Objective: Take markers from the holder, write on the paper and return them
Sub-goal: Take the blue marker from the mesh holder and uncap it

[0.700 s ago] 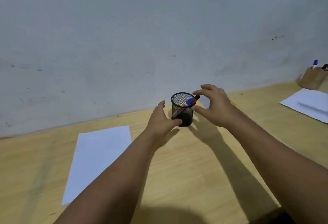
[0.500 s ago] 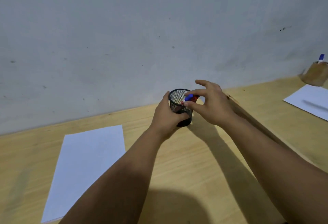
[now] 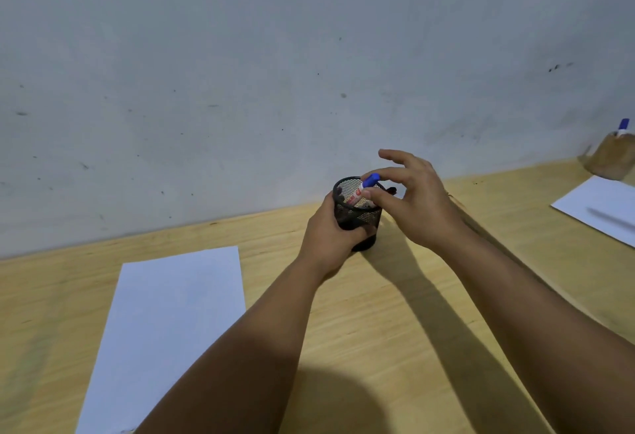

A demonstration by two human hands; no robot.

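Inside the black mesh holder (image 3: 357, 213), near the wall edge of the wooden table (image 3: 378, 313), a blue-capped marker (image 3: 365, 187) is pinched between thumb and forefinger of the right hand (image 3: 412, 203). The holder's side is gripped by the left hand (image 3: 330, 238). Left of the holder a white paper (image 3: 165, 323) is laid flat, with bare tabletop between. Far right of the holder, a second sheet (image 3: 604, 210) and a wooden cup (image 3: 611, 159) are seen.
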